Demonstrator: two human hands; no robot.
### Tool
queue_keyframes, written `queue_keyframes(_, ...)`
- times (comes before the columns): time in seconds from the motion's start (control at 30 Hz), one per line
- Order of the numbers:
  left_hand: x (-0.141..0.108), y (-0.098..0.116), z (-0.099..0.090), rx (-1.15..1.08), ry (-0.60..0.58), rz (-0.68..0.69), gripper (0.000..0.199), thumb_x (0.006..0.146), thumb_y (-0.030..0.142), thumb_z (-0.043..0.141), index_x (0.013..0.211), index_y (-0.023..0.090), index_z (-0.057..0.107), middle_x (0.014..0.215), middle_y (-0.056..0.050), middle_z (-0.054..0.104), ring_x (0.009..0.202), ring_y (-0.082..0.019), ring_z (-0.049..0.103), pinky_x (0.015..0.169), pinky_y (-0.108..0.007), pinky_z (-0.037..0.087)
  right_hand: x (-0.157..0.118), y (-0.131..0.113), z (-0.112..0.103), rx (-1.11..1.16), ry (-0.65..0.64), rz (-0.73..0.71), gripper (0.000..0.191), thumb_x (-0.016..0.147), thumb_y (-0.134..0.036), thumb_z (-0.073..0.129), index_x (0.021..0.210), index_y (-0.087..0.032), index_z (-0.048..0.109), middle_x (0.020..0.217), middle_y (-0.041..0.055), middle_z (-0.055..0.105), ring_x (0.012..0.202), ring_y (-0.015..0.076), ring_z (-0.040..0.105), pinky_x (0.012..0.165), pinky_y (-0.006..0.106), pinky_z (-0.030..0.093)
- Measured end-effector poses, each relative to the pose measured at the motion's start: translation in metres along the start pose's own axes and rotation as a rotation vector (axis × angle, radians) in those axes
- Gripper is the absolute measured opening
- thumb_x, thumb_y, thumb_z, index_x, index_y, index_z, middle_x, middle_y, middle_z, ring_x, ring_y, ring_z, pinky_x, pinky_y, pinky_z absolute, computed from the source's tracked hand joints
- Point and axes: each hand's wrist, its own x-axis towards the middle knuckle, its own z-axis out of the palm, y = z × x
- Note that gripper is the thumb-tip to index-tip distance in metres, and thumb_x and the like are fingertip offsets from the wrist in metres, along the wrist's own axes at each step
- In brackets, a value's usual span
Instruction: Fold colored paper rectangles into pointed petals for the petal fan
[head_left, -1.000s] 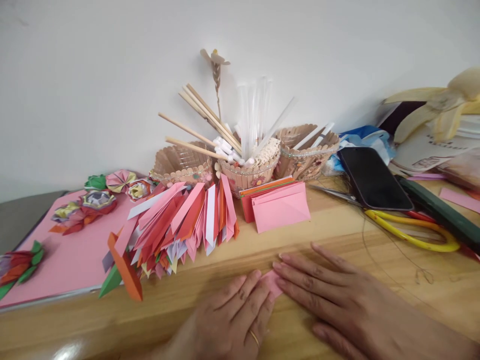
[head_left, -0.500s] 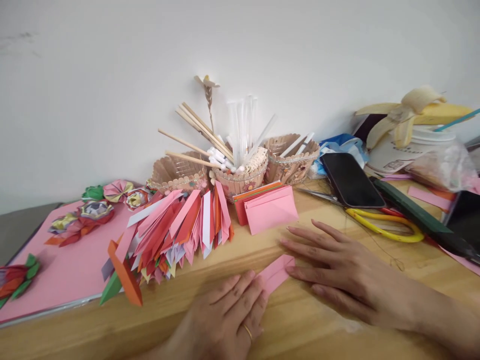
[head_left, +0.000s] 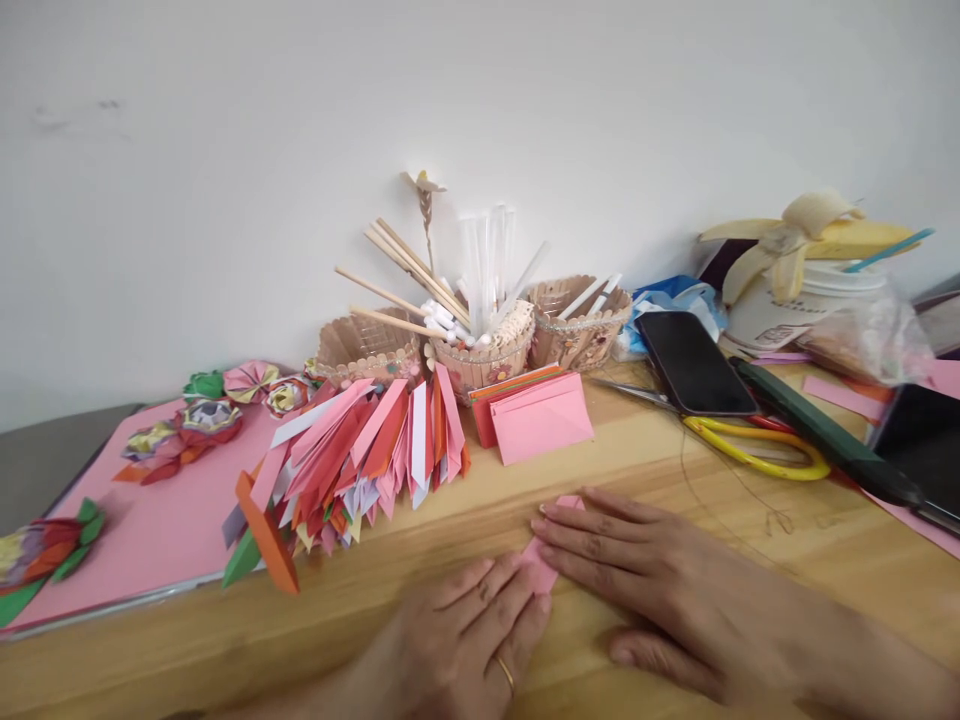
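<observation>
A small folded strip of pink paper (head_left: 541,572) lies on the wooden table between my hands, much of it covered by fingers. My left hand (head_left: 474,632), with a gold ring on one finger, rests its fingertips on the near left end. Flat over the far right part lie the stretched fingers of my right hand (head_left: 645,560), its thumb apart on the wood. Neither hand is wrapped around the paper. Just beyond stands a stack of pink folded papers (head_left: 544,420), with red and orange ones behind it.
Left of the stack is a heap of folded paper strips (head_left: 360,450). Paper flowers (head_left: 210,420) sit on a pink sheet (head_left: 150,520). Stick baskets (head_left: 480,365) line the wall. At right are a phone (head_left: 697,360), yellow-handled scissors (head_left: 757,450), a green cutter (head_left: 825,430) and a banana (head_left: 817,240).
My right hand has slid left onto the pink paper, its fingers now closer together and covering more of it. My left hand has barely moved. The camera view has shifted slightly.
</observation>
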Motion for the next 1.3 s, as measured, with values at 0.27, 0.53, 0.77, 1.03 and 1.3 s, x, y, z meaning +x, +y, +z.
queue_keyframes(0.27, 0.002, 0.001, -0.004, 0.026, 0.005, 0.006, 0.033, 0.095, 0.008, 0.036, 0.106, 0.011, 0.066, 0.107, -0.005, 0.07, 0.103, -0.016, 0.064, 0.1, -0.027, 0.044, -0.002, 0.001, 0.003, 0.032, 0.028, 0.006, 0.059, 0.094, -0.036, 0.046, 0.146, -0.017, 0.024, 0.147, 0.0092, 0.031, 0.137, 0.0202, 0.022, 0.114, 0.043, 0.014)
queue_keyframes(0.53, 0.004, 0.005, 0.0, 0.02, 0.045, -0.034, 0.03, 0.092, 0.004, 0.04, 0.099, 0.009, 0.069, 0.104, -0.005, 0.071, 0.099, -0.016, 0.066, 0.094, -0.025, 0.048, -0.003, 0.004, 0.003, -0.01, 0.009, 0.003, 0.058, 0.095, -0.038, 0.043, 0.145, -0.015, 0.026, 0.146, 0.0102, 0.032, 0.137, 0.0199, 0.022, 0.113, 0.045, 0.014)
queue_keyframes(0.77, 0.005, 0.008, -0.001, 0.015, 0.056, -0.054, 0.033, 0.091, 0.003, 0.037, 0.098, 0.01, 0.068, 0.102, -0.006, 0.071, 0.098, -0.016, 0.066, 0.089, -0.025, 0.05, -0.004, 0.001, 0.006, -0.19, 0.05, -0.046, 0.069, 0.091, -0.054, 0.044, 0.146, -0.018, 0.024, 0.15, 0.0161, 0.02, 0.138, 0.0287, 0.016, 0.108, 0.055, 0.021)
queue_keyframes(1.03, 0.006, 0.005, -0.005, -0.004, 0.027, -0.043, 0.038, 0.094, 0.003, 0.03, 0.101, 0.009, 0.067, 0.105, -0.005, 0.071, 0.101, -0.017, 0.065, 0.089, -0.026, 0.05, -0.01, 0.015, 0.009, -0.351, 0.136, 0.003, 0.05, 0.092, -0.047, 0.047, 0.139, -0.033, 0.039, 0.151, 0.0128, 0.021, 0.138, 0.0301, 0.018, 0.107, 0.058, 0.021)
queue_keyframes(1.3, 0.004, 0.006, -0.006, -0.017, 0.051, -0.044, 0.04, 0.092, 0.002, 0.028, 0.1, 0.008, 0.067, 0.104, -0.008, 0.071, 0.099, -0.019, 0.066, 0.087, -0.028, 0.052, -0.023, 0.034, -0.001, -0.474, 0.352, 0.105, 0.036, 0.091, -0.033, 0.05, 0.126, -0.027, 0.057, 0.142, 0.0118, 0.043, 0.132, 0.0315, 0.036, 0.1, 0.063, 0.031)
